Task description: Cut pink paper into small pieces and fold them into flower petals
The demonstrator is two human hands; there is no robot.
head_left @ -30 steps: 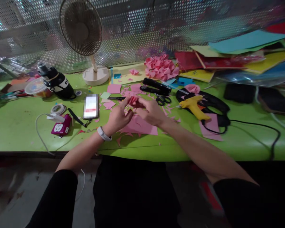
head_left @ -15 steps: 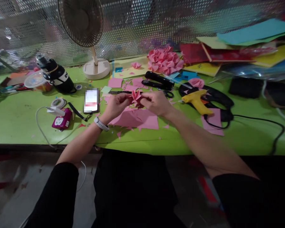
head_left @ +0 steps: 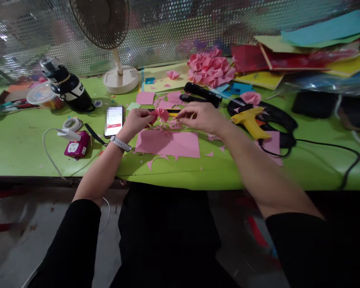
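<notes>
A pink folded paper flower (head_left: 161, 115) sits at the fingertips of my left hand (head_left: 138, 122), pinched by its left side, with its petals fanned out. My right hand (head_left: 202, 117) hovers to the right of the flower, apart from it, fingers loosely bent and nothing visible between them. Beneath both hands lie pink paper scraps (head_left: 174, 124) and a yellow-and-black tool (head_left: 173, 113), partly hidden. Nearer to me is a pink paper sheet (head_left: 171, 145). Behind my right hand rests a black stapler (head_left: 202, 93).
A pile of pink paper flowers (head_left: 210, 69) stands at the back. To the right lie a yellow glue gun (head_left: 252, 122) with its cable and stacked coloured paper (head_left: 291, 60). On the left are a phone (head_left: 114, 121), a black bottle (head_left: 69, 88), a fan (head_left: 120, 79) and a purple plug adapter (head_left: 77, 146).
My right hand has let go of the paper flower and moved slightly right. My left hand keeps the flower, shifted a little left and turned. The view has tilted slightly.
</notes>
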